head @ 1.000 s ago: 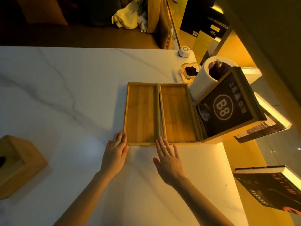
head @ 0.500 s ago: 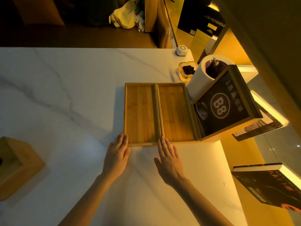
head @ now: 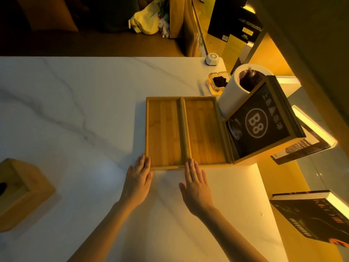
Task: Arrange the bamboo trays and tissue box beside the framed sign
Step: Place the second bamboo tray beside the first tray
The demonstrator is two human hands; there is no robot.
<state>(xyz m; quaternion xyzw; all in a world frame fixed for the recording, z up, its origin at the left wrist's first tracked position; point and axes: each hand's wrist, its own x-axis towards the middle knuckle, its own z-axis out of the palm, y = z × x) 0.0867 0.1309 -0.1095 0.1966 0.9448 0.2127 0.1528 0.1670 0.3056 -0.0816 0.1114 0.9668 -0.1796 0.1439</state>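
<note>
Two bamboo trays (head: 186,130) lie side by side against the framed sign (head: 261,122); left hand (head: 138,179) and right hand (head: 196,184), flat and open, touch their near edge. Tissue box (head: 20,191) remains well apart, unplaced.

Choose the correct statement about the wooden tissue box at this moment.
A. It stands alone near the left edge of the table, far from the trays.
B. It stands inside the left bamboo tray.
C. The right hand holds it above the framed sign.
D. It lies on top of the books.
A: the wooden tissue box sits by the left edge of the marble table, apart from the two bamboo trays, and neither hand touches it.
</note>
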